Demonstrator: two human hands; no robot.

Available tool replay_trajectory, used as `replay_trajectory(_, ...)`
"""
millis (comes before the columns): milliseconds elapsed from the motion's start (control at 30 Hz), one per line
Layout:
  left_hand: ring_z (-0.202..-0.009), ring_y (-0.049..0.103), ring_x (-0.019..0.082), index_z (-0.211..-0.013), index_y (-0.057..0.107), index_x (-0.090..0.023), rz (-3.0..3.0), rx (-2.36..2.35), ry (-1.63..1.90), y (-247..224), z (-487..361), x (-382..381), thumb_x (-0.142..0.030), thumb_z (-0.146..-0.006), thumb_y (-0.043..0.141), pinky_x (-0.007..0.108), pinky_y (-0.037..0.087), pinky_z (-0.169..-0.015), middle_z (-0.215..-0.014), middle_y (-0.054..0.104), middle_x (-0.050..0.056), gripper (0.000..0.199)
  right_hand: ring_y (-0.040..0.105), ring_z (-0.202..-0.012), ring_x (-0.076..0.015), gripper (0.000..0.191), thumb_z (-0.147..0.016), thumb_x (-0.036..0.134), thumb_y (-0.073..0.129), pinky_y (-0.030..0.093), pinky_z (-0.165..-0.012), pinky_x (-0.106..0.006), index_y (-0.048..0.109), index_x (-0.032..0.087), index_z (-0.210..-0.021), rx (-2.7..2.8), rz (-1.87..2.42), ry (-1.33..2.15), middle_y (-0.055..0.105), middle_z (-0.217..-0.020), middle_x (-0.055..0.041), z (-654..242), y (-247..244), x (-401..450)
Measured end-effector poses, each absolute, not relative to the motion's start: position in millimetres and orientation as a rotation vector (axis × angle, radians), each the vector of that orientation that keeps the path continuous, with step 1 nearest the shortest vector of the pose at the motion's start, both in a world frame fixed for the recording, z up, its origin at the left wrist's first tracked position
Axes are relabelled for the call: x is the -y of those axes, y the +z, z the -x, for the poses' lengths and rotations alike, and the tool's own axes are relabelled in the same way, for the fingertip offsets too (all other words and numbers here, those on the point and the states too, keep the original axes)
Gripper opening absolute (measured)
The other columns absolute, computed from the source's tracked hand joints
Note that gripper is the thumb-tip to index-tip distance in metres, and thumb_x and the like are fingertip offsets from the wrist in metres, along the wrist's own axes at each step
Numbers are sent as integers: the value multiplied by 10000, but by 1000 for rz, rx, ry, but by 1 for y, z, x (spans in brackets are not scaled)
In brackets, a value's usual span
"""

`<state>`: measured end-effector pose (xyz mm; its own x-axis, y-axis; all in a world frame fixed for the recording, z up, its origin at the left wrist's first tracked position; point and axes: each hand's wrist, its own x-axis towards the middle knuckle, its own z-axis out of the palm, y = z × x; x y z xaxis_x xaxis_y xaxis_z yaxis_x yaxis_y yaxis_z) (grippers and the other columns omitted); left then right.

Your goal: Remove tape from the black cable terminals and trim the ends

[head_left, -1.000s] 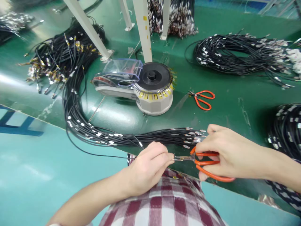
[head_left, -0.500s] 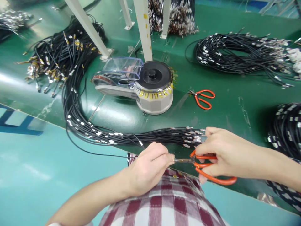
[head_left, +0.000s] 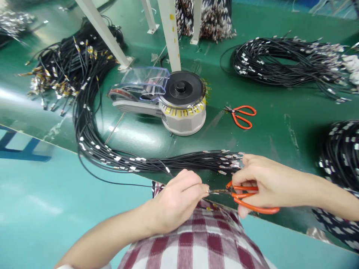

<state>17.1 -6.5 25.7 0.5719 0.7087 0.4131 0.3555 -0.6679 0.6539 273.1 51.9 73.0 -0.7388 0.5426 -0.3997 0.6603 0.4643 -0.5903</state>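
My left hand (head_left: 179, 201) is closed in a pinch on the end of a black cable (head_left: 126, 184) that trails in from the left. Its tip, mostly hidden by my fingers, meets the blades of orange-handled scissors (head_left: 258, 207). My right hand (head_left: 255, 181) grips these scissors, with fingers through the loops and the blades pointing left. Just beyond both hands lies a bundle of black cables (head_left: 179, 162) with white labels and bare silvery ends, curving away to the left along the table edge.
On the green table (head_left: 308, 116) stand a round tape dispenser (head_left: 183, 121) and a second pair of orange scissors (head_left: 244, 116). A cable coil (head_left: 269, 76) lies at back right, another (head_left: 342, 153) at the right edge. White posts (head_left: 169, 37) rise behind the dispenser.
The scissor handles have drawn slightly closer together in my right hand. My left hand stays almost where it was, and the view has shifted a little.
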Motion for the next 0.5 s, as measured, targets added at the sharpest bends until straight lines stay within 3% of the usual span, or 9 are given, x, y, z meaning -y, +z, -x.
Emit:
replay_trajectory(233,-697,564,159,-1009,626,-118,-2318,-844,914,27,-19,6,-63,-941,521,304,496,-636,-773,649,74,136,358,-566,-142,331,-771,291,673,259,-607,-277,471,202,-525,-2537,-1038,-973,497,-444,51,-269,86,-49)
replay_trajectory(500,-686,576,151,-1043,633,-125,-2326,-860,1003,18,-18,10,-59,-936,523,306,503,-633,-798,657,68,167,351,-573,-123,343,-758,216,687,257,-603,-268,431,183,-532,-2585,-1009,-987,435,-468,59,-269,79,-49)
